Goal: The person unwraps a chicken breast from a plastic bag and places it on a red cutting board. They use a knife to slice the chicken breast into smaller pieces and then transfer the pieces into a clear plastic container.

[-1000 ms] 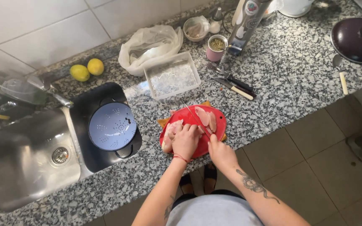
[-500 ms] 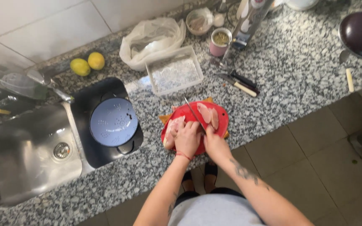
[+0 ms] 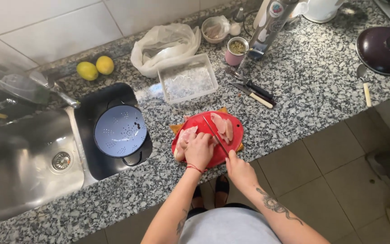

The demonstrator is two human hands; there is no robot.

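A red round cutting board (image 3: 200,124) lies on the speckled granite counter near its front edge. Pale raw meat pieces (image 3: 224,127) rest on the board's right half. Another piece of raw meat (image 3: 182,139) lies on the left half, and my left hand (image 3: 199,150) presses down on it with fingers curled. My right hand (image 3: 239,171) grips the handle of a knife (image 3: 214,131), whose blade runs diagonally across the board between the two portions of meat.
Left of the board, a pale blue colander (image 3: 120,130) sits in a black sink basin, beside a steel sink (image 3: 28,158). Behind are a clear plastic tray (image 3: 188,82), a crumpled plastic bag (image 3: 165,45), two lemons (image 3: 95,68), a pink cup (image 3: 236,50), utensils (image 3: 254,92), and a dark pot lid (image 3: 383,49).
The knife blade has come down across the board between the meat portions, and my right hand has drawn back toward the counter edge. The view shifted slightly.
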